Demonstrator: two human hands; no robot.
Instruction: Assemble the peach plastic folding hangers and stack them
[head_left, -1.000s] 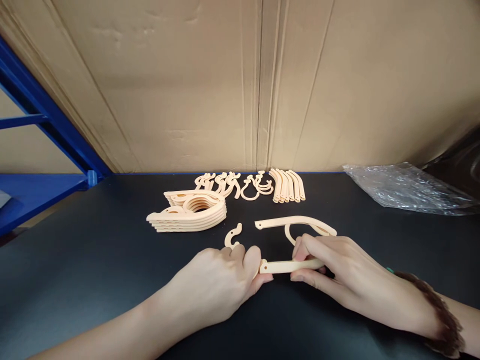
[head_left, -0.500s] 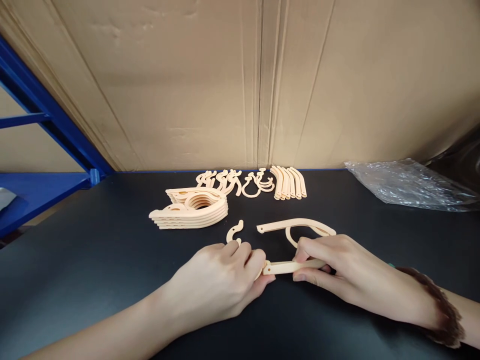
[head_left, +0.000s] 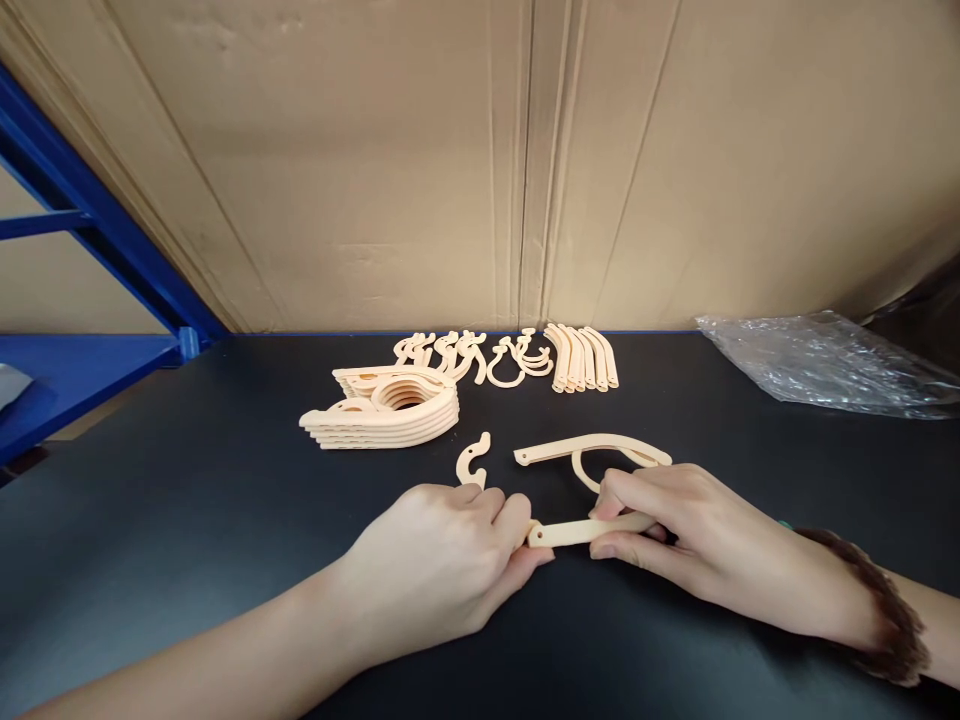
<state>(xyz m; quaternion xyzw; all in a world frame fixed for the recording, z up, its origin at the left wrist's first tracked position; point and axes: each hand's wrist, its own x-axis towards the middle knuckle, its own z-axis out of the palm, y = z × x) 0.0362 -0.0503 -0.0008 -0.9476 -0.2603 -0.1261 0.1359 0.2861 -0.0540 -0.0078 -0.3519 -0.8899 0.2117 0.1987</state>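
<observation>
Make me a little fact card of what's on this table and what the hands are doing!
Right hand: pinches a beige strip
Left hand: closed at the strip's holed end; its grip is mostly hidden
Past left hand: C-shaped piece
Past right hand: long curved piece
Farther back, left: stack of beige pieces
Back edge: hooked pieces, with bent strips to their right
Back right: crumpled clear plastic
Table: black
Right wrist: fluffy brown band

The left hand [head_left: 442, 560] curls closed while the right hand [head_left: 701, 545] pinches.
</observation>
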